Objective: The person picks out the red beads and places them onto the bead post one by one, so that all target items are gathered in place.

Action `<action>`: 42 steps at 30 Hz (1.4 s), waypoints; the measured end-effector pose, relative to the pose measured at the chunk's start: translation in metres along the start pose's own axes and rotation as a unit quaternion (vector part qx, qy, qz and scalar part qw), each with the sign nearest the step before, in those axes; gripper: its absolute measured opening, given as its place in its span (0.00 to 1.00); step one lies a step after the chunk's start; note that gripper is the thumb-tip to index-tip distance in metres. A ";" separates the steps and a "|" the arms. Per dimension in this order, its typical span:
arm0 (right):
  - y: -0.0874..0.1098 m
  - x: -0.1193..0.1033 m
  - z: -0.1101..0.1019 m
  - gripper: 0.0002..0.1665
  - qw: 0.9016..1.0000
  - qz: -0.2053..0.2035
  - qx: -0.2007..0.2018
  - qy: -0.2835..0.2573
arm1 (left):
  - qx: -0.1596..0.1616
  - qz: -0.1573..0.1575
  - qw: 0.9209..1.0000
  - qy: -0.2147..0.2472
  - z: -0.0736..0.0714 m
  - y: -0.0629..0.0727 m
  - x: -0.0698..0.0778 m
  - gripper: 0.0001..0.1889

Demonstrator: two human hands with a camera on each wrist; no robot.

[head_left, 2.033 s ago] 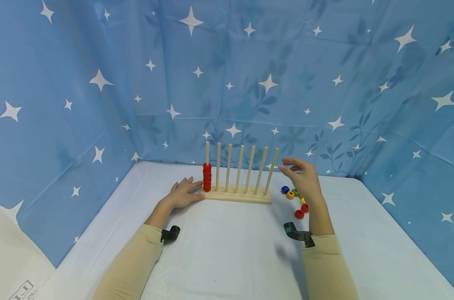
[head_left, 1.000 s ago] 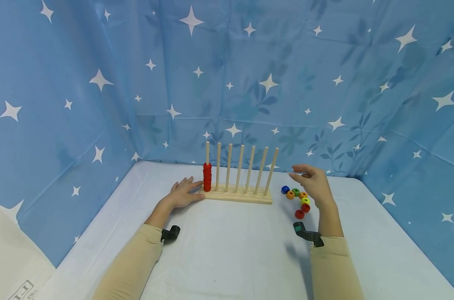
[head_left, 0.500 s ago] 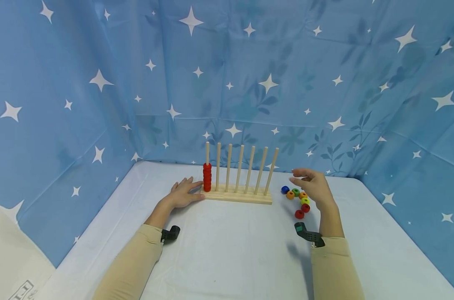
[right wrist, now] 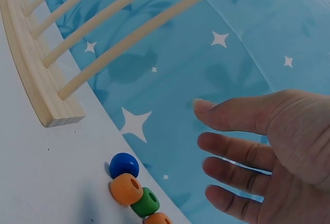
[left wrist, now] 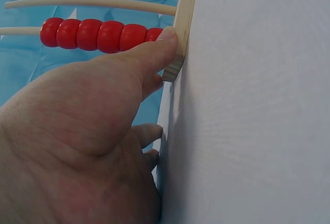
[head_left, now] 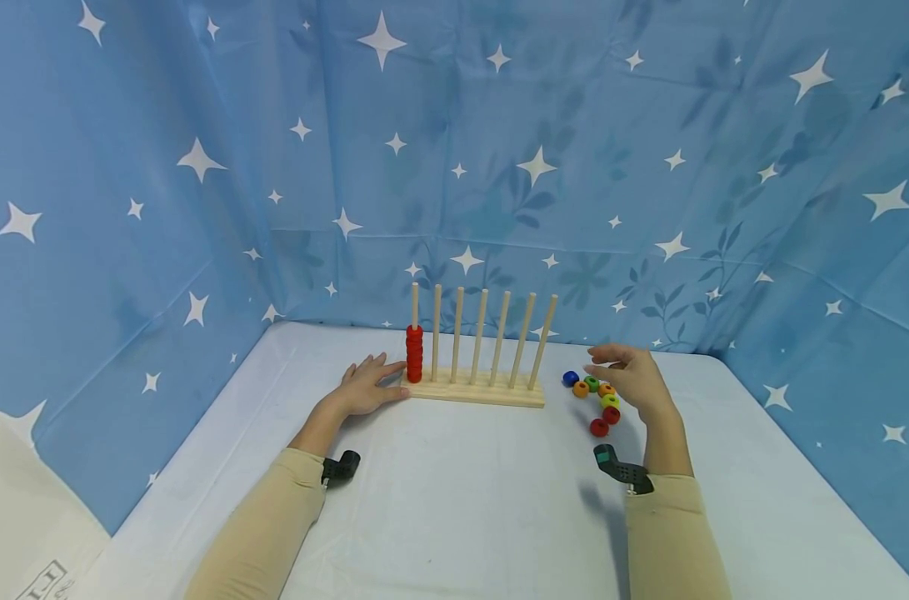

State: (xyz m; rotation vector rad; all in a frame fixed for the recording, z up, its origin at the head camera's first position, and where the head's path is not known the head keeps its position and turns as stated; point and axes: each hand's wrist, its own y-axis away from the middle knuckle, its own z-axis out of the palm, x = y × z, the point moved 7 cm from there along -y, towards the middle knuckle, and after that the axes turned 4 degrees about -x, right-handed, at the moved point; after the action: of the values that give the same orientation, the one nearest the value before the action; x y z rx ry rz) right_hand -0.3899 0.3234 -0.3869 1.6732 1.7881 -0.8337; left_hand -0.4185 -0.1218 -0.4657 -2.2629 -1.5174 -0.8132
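A wooden peg abacus (head_left: 475,393) stands on the table, with a row of upright pegs on its base. Several red beads (head_left: 414,354) are stacked on its leftmost peg; the other pegs are bare. My left hand (head_left: 362,392) holds the left end of the base, thumb (left wrist: 164,43) at the front and index finger behind. To the right, my right hand (head_left: 636,382) hovers in the air, its fingers (right wrist: 237,149) loosely bent and apart from the thumb, nothing between them. Below it lie loose beads: a blue bead (head_left: 570,378), orange, green and yellow ones, and two red ones.
A white cloth-covered table (head_left: 461,500) carries everything. Blue curtains (head_left: 454,167) with white stars hang behind and on both sides. Each wrist wears a black camera mount, such as the right one (head_left: 622,471). A pale printed cloth (head_left: 27,517) hangs at lower left.
My right hand has moved away from the rightmost peg, to the right and lower, over the loose beads. My left hand and the abacus have stayed put.
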 end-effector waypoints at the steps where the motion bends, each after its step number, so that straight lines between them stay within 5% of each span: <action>1: 0.000 0.001 0.000 0.25 1.000 0.002 -0.001 0.003 | 0.000 0.000 1.000 -0.001 0.000 0.000 0.000 0.37; 25: 0.002 0.026 0.007 0.25 0.995 0.051 -0.077 0.028 | 0.000 0.000 1.000 -0.002 0.000 0.000 0.001 0.37; 42: 0.009 0.043 0.002 0.24 0.991 0.084 -0.094 0.051 | -0.001 0.000 1.000 -0.008 0.000 -0.001 -0.001 0.37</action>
State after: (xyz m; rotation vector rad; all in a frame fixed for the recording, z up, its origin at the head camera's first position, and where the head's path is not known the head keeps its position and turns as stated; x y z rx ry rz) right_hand -0.3845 0.3502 -0.4209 1.7387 1.7041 -0.4987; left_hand -0.4200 -0.1219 -0.4664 -2.2758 -1.5234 -0.7987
